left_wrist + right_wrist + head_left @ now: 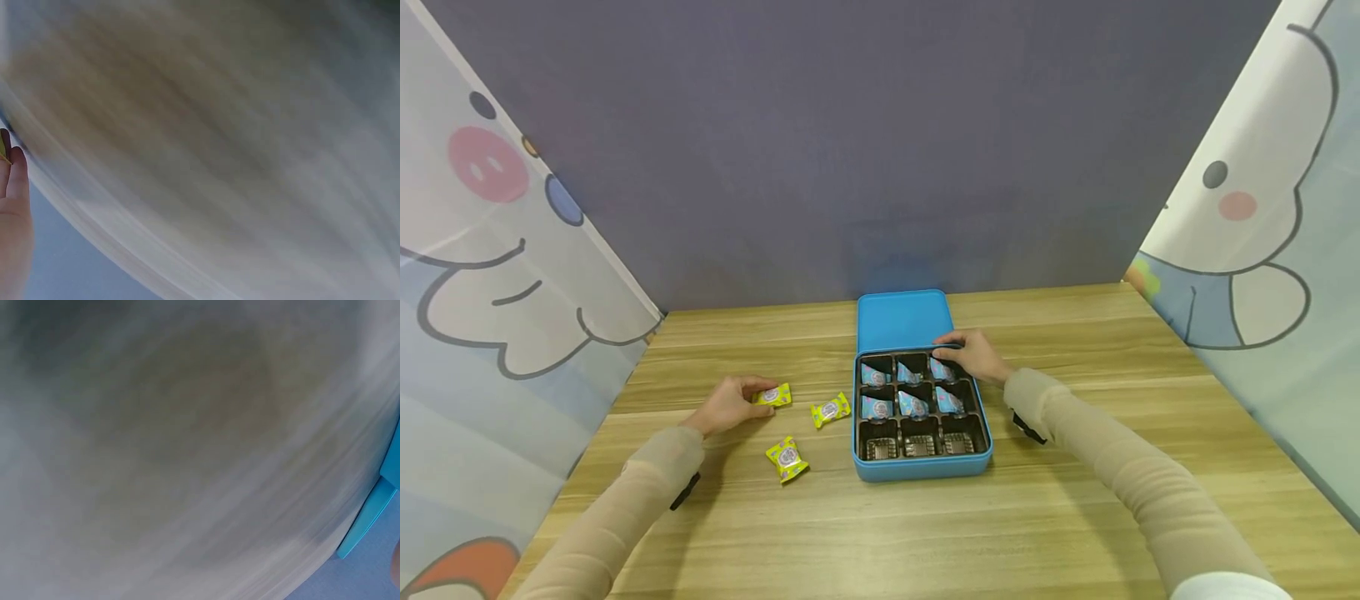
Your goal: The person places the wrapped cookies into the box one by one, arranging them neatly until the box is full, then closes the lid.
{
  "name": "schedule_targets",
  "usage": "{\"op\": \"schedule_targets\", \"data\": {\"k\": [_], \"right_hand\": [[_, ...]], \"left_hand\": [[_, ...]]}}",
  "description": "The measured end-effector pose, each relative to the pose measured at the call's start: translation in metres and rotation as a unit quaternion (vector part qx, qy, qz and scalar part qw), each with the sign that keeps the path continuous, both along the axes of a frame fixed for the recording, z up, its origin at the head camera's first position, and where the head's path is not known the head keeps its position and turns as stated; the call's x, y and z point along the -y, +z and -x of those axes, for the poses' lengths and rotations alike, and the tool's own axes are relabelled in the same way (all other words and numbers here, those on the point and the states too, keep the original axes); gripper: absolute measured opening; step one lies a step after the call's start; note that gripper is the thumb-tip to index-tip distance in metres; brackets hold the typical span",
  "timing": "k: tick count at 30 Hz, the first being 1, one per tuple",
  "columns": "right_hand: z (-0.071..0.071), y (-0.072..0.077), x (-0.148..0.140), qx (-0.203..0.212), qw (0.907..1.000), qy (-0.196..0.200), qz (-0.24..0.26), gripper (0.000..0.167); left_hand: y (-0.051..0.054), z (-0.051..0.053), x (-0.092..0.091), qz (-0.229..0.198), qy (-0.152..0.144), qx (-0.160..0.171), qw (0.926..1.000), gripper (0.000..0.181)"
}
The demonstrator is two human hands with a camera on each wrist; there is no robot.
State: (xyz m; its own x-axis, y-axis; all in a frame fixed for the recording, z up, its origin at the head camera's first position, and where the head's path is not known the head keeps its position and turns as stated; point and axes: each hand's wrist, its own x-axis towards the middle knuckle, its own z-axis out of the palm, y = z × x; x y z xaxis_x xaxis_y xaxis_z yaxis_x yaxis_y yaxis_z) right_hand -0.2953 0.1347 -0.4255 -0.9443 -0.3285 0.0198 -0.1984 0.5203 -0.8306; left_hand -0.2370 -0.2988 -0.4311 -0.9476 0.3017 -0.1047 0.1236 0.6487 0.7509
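At the left, my left hand (727, 405) pinches a yellow wrapped candy (774, 395) between thumb and fingers, at the tabletop. Two more yellow candies (831, 410) lie loose between that hand and a blue tin (922, 468). The tin stands open, its lid (904, 322) folded back. A dark divided tray (917, 429) inside holds blue wrapped candies (876, 407) in its back and middle rows; the front row is bare. My right hand (976, 357) grips the tin's back right rim. In the left wrist view, only part of the hand (17, 187) shows.
The wooden table (895, 542) ends at a grey panel (880, 150) behind the tin. Cartoon-printed curtains (1285, 358) hang on both sides. Blurred sleeve cloth (206, 150) fills most of both wrist views.
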Motion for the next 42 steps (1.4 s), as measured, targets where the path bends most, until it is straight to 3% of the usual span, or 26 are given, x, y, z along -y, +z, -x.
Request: {"op": "schedule_targets", "data": {"k": [8,14,27,34,42], "right_hand": [[0.000,0.001,0.001,0.003,1.0000,-0.001,-0.002,0.033],[0.001,0.001,0.001,0.005,1.0000,0.001,0.002,0.031],[0.001,0.001,0.000,0.000,1.0000,0.000,0.003,0.033],[0.001,-0.001,0.000,0.000,1.0000,-0.001,0.000,0.032],[0.000,0.000,0.000,-0.002,1.0000,-0.002,0.001,0.031]], "left_hand": [[0.006,0.001,-0.008,-0.007,0.027,0.019,0.9994,0.050],[0.019,0.003,-0.020,-0.030,0.022,-0.013,0.9992,0.045],[0.044,-0.004,-0.047,-0.032,-0.010,-0.039,0.9987,0.041],[0.050,-0.011,-0.063,-0.032,-0.023,-0.053,0.9978,0.039],[0.049,-0.014,-0.074,-0.041,-0.058,-0.067,0.9952,0.039]]}}
